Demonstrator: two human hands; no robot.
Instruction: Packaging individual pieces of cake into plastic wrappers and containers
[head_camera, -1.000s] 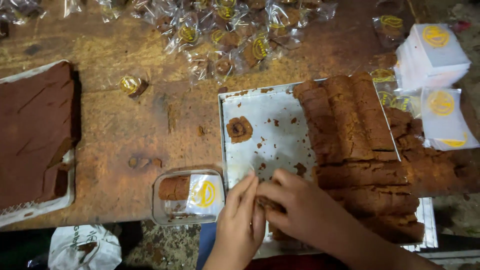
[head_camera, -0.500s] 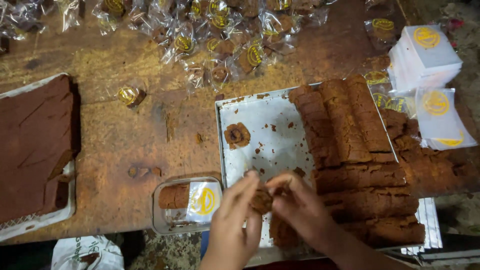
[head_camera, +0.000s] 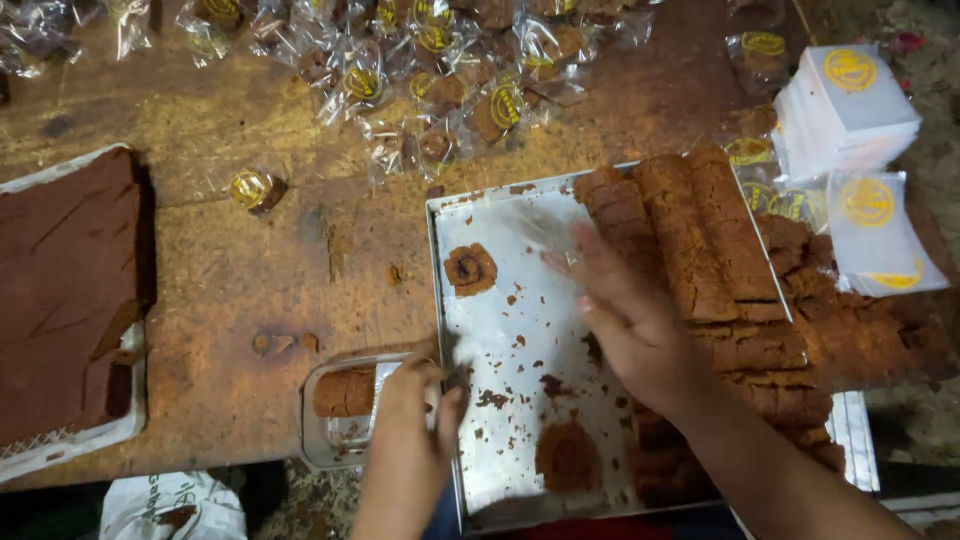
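Near edge: round brown cake slice (head_camera: 566, 455) on the metal tray (head_camera: 500, 300), no longer pinched between both hands as half a second back; set down, released.

Left hand (head_camera: 412, 420): parted from the right, fingers loosely curled at the rim of the clear plastic tub (head_camera: 335, 445), gripping nothing visible; brown piece (head_camera: 343, 392) inside the tub.

Right hand (head_camera: 625, 315): open, empty, blurred, reaching over the tray toward the stacked brown cake logs (head_camera: 690, 240).

Mid-tray: second round slice (head_camera: 470, 268), crumbs.

Far: wrapped pieces (head_camera: 440, 80) on the wooden table (head_camera: 230, 290); white packets (head_camera: 850, 110) at right; brown slab (head_camera: 60, 290) at left.
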